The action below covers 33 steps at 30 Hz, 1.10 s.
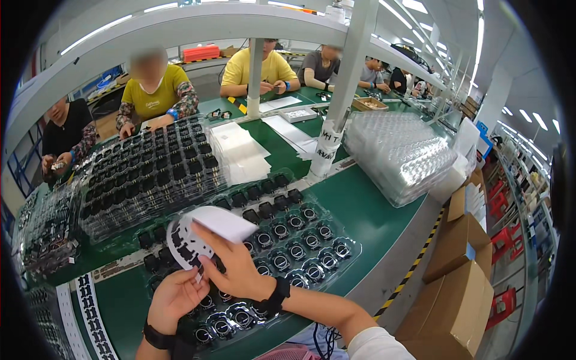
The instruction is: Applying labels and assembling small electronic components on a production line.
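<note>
Standing near cardboard boxes (447,309), the green table (387,237) bears plastic trays (335,240).

Head-worn left fisheye, facing down and forward; left fingers (191,289), right fingers (211,238) close, green table (351,210) stretching beyond.

Right fingers (211,237) grip white sheet (182,243) (curled, black-patterned) above clear tray (335,240).
</note>
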{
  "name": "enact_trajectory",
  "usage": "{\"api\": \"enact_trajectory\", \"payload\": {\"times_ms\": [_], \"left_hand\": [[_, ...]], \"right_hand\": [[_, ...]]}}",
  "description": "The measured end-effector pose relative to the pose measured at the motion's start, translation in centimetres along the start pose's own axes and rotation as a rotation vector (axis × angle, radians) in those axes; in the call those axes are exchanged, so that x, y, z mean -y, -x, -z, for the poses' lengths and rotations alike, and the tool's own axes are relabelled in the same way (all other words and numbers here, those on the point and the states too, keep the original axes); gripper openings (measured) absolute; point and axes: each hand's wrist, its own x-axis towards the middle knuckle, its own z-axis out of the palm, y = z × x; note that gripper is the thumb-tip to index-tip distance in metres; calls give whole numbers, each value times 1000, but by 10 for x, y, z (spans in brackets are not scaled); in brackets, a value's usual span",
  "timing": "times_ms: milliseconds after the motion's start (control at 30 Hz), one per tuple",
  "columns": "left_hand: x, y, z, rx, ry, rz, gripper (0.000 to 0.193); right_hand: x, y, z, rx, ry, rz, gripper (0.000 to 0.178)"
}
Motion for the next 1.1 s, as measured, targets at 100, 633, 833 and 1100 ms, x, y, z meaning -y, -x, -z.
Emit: {"api": "enact_trajectory", "payload": {"times_ms": [100, 633, 833, 1100], "left_hand": [[3, 3, -9, 22, 0, 46, 25], [3, 14, -30, -105, -337, -431, 25], [14, 5, -26, -79, -332, -479, 23], [12, 1, -23, -80, -399, -497, 19]], "right_hand": [[1, -3, 4, -100, 52, 88, 43], [2, 2, -9, -13, 481, 126, 21], [-10, 2, -5, 0, 292, 181, 22], [-14, 7, -7, 22, 86, 2, 25]]}}
